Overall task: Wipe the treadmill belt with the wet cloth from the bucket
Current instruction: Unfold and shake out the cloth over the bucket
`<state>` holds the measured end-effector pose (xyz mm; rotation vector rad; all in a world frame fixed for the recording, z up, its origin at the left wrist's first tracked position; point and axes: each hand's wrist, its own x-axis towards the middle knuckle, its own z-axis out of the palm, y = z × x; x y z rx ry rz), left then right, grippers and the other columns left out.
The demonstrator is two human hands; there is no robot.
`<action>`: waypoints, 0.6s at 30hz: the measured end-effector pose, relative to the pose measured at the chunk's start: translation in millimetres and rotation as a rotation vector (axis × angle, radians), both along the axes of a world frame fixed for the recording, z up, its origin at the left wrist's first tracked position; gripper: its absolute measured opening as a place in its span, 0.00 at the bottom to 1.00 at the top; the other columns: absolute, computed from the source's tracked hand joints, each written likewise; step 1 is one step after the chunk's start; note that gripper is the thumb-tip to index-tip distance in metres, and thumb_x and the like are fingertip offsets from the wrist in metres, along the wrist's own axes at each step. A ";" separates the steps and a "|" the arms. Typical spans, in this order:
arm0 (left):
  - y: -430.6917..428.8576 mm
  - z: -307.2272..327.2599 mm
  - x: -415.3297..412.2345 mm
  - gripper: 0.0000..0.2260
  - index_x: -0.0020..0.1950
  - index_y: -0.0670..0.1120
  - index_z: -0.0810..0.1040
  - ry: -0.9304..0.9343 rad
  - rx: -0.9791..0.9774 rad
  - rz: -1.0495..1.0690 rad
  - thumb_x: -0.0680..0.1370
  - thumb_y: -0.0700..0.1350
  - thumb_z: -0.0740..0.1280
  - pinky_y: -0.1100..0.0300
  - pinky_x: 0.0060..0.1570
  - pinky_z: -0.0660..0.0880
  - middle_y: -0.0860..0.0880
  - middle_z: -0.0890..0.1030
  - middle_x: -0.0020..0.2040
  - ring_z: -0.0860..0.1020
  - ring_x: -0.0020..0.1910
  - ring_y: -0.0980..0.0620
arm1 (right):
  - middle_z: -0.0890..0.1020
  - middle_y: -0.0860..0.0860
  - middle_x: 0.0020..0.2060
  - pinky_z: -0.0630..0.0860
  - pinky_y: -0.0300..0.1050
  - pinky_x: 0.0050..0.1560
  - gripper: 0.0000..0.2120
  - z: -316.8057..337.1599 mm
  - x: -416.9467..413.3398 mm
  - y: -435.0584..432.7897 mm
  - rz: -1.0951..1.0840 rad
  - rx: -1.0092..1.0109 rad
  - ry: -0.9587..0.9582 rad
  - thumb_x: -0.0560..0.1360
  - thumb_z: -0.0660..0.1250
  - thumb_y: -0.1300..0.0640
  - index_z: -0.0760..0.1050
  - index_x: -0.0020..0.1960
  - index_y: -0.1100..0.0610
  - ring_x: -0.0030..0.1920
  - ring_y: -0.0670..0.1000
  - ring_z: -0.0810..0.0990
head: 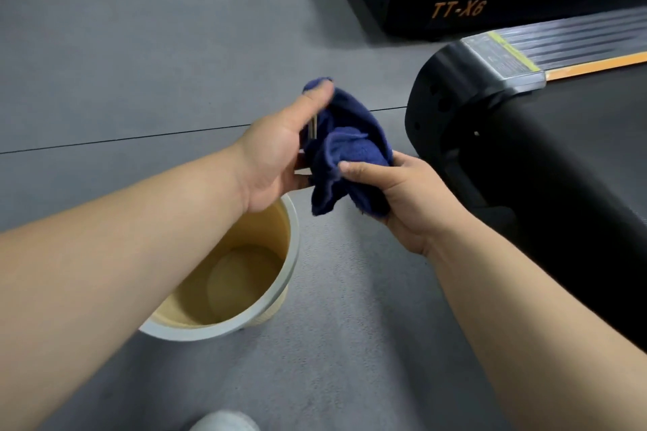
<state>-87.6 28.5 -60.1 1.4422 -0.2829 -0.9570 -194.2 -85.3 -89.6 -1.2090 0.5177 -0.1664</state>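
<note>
Here, cloth (pixel 350 150) between both hands (pixel 276 157) (pixel 399 196).

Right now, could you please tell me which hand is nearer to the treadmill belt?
Right. The right hand grips the cloth just beside the belt; the left hand grips the cloth's other side, farther off, above the bucket.
</note>
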 end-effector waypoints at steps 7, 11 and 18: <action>37.7 -2.5 11.5 0.09 0.57 0.46 0.75 -0.042 -0.034 0.117 0.77 0.40 0.65 0.53 0.44 0.75 0.42 0.80 0.50 0.80 0.46 0.46 | 0.79 0.47 0.30 0.73 0.37 0.33 0.07 11.9 5.3 -7.1 0.033 -0.041 0.003 0.72 0.71 0.59 0.73 0.39 0.54 0.32 0.46 0.77; 42.0 -0.7 13.4 0.02 0.49 0.50 0.76 -0.309 -0.031 0.125 0.78 0.43 0.66 0.56 0.42 0.77 0.49 0.81 0.44 0.80 0.42 0.51 | 0.77 0.48 0.31 0.71 0.42 0.37 0.12 14.5 7.0 -12.4 -0.079 -0.354 0.025 0.78 0.65 0.54 0.73 0.36 0.56 0.33 0.46 0.73; 15.1 17.9 27.2 0.15 0.42 0.45 0.74 -1.066 0.224 0.301 0.78 0.56 0.61 0.58 0.35 0.66 0.46 0.77 0.36 0.71 0.35 0.51 | 0.84 0.53 0.37 0.74 0.40 0.35 0.07 58.2 -26.3 -44.1 0.210 -0.542 0.068 0.68 0.74 0.57 0.80 0.43 0.59 0.36 0.49 0.81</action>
